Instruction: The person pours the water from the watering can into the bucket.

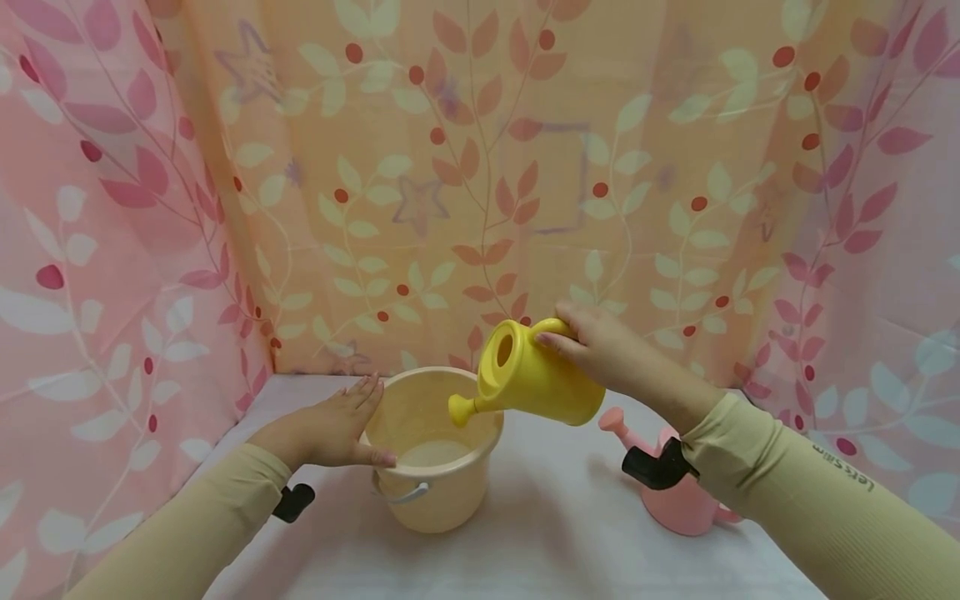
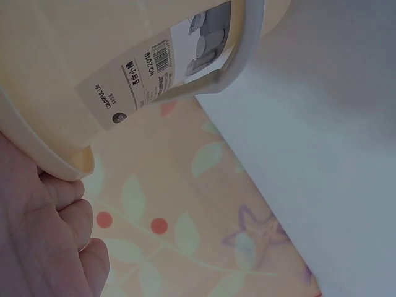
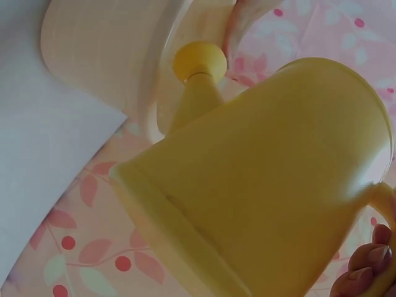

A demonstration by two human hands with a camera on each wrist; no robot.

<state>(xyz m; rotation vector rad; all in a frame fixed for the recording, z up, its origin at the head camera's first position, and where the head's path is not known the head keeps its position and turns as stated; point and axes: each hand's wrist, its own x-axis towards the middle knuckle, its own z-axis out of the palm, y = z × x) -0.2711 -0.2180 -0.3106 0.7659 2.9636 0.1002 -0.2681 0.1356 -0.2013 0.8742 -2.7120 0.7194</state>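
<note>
A yellow watering can (image 1: 542,379) is tilted over the right side of a cream bucket (image 1: 450,500), its spout head (image 1: 461,410) hanging over the bucket's mouth. My right hand (image 1: 588,343) grips the can by its looped handle (image 1: 555,328); curled fingers (image 3: 362,269) show on it in the right wrist view. On the bucket's left rim rests my left hand (image 1: 341,425), its fingers extended and its thumb lying along the near rim. The bucket stands upright, with a label (image 2: 145,71) on its side. No water is visible coming from the spout.
A pink watering can (image 1: 678,500) stands on the white tabletop (image 1: 555,542) at the right, partly hidden behind my right forearm and a black wrist mount (image 1: 656,465). Patterned curtains (image 1: 480,167) enclose the back and both sides.
</note>
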